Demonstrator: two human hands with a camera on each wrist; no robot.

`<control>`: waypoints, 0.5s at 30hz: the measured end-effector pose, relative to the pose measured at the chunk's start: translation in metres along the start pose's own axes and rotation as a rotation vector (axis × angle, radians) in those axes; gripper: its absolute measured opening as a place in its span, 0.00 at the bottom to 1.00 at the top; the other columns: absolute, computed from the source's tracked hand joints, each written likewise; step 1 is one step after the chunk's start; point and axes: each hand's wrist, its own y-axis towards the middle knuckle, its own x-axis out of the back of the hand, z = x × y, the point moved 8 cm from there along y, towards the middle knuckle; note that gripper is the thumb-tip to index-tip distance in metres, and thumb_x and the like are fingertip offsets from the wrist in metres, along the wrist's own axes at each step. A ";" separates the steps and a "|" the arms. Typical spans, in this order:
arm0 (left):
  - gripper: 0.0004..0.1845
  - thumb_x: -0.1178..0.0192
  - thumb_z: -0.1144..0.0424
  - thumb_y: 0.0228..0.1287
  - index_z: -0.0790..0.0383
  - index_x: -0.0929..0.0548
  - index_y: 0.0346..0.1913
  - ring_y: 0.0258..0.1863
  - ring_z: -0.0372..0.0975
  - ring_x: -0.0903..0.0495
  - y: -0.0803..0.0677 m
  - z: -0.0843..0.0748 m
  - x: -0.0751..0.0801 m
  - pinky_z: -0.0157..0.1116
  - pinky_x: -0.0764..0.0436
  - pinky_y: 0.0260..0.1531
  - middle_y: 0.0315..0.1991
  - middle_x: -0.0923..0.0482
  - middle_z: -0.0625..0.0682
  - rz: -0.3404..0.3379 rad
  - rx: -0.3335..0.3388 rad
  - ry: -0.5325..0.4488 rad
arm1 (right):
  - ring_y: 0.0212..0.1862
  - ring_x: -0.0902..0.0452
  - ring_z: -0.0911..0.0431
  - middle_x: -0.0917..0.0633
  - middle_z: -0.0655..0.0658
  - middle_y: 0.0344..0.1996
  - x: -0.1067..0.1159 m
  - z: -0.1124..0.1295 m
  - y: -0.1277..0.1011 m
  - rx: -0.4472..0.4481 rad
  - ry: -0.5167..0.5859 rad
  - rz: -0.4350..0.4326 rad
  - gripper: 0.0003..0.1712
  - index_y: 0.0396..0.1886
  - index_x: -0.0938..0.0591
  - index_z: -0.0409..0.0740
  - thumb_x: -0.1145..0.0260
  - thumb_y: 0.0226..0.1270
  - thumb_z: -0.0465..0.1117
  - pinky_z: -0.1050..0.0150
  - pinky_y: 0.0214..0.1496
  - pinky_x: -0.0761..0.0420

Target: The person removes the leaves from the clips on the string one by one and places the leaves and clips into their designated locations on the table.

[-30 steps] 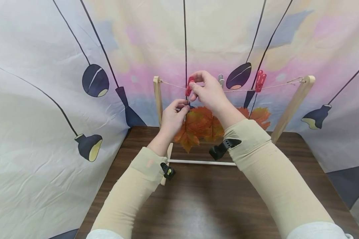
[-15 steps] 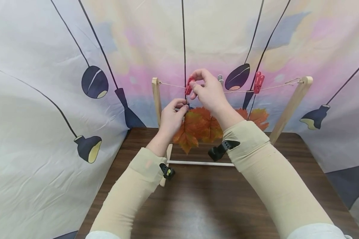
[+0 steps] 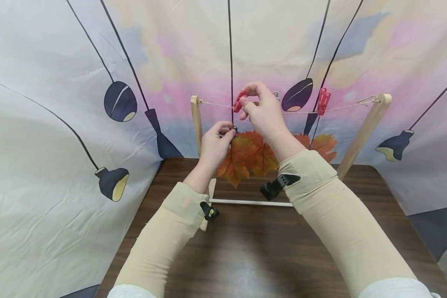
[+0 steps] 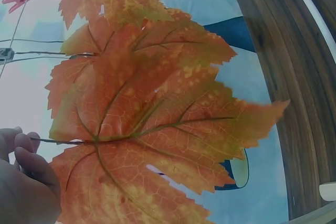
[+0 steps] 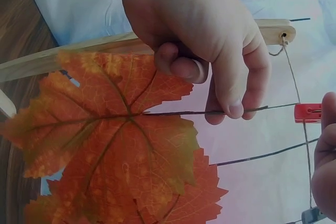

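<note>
An orange artificial maple leaf (image 5: 126,116) hangs by its dark stem (image 5: 181,113), which my left hand (image 3: 215,142) pinches between thumb and fingers. Just above, my right hand (image 3: 263,109) grips a red clothespin (image 3: 239,102). In the right wrist view this clothespin overlaps the string (image 5: 309,169), and the stem's end points toward it. More orange leaves overlap beside the held one. A grey clothespin (image 4: 6,54) on the string stands over a leaf stem. Farther right, another red clothespin (image 3: 323,101) sits on the string above a yellow-orange leaf (image 3: 324,145).
The string runs between two wooden posts, a left post (image 3: 196,124) and a right post (image 3: 365,134). A white rod (image 3: 251,202) crosses low between them, over the dark wood table (image 3: 242,256). A cloth backdrop (image 3: 186,49) printed with lamps stands behind.
My right hand has shifted slightly up and right with the red clothespin, which tilts more. My left hand stays nearly where it was, pinching the stem.
</note>
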 end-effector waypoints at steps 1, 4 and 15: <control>0.09 0.45 0.58 0.59 0.55 0.23 0.42 0.29 0.38 0.25 0.000 0.000 0.000 0.35 0.24 0.24 0.33 0.24 0.49 -0.002 -0.001 0.008 | 0.25 0.25 0.51 0.27 0.47 0.39 0.000 -0.001 0.000 0.002 0.008 -0.004 0.08 0.41 0.30 0.43 0.45 0.62 0.36 0.69 0.22 0.33; 0.09 0.45 0.59 0.59 0.55 0.23 0.42 0.30 0.38 0.25 0.000 0.000 0.000 0.34 0.24 0.26 0.34 0.24 0.50 -0.008 -0.005 0.023 | 0.25 0.25 0.51 0.27 0.47 0.39 0.002 -0.002 -0.001 0.004 0.007 -0.015 0.08 0.41 0.30 0.44 0.45 0.61 0.36 0.70 0.22 0.34; 0.08 0.46 0.58 0.59 0.51 0.23 0.41 0.28 0.38 0.25 -0.002 0.003 0.000 0.34 0.25 0.23 0.31 0.24 0.49 -0.001 0.005 0.016 | 0.24 0.25 0.52 0.26 0.49 0.39 0.001 0.002 -0.004 0.034 -0.010 -0.017 0.09 0.42 0.29 0.44 0.45 0.61 0.37 0.69 0.25 0.31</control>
